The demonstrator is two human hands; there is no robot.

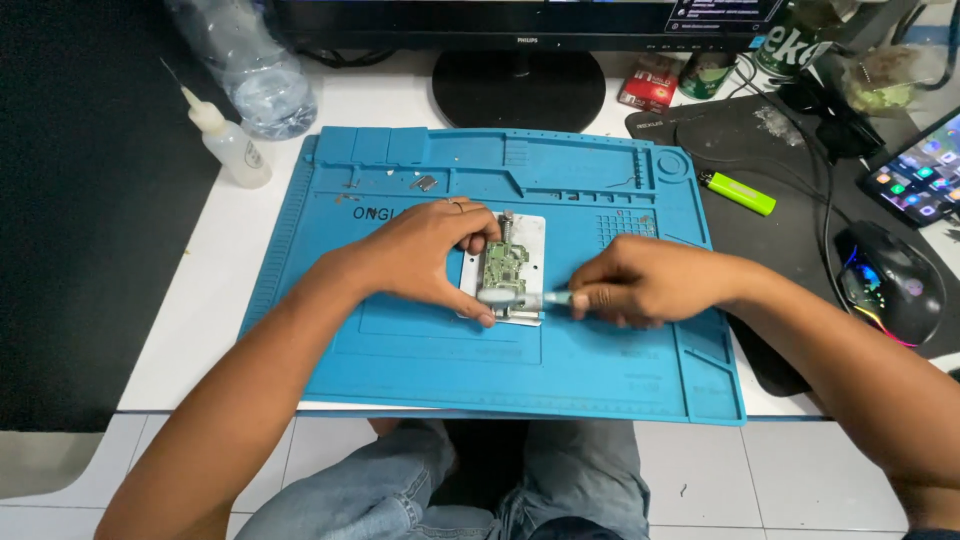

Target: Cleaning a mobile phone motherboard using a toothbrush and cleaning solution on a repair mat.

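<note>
**Colours Around the Blue Repair Mat**

The silicone repair mat (420,350) was bright blue. At its centre lay a green circuit board (504,268) on a silvery-white metal holder (530,232). Beyond the mat's right edge sat a neon yellow-green lighter (738,191), a black mouse pad (790,200) and a black mouse (890,282) glowing rainbow-coloured. Below the mat showed faded blue jeans (470,490).
</note>
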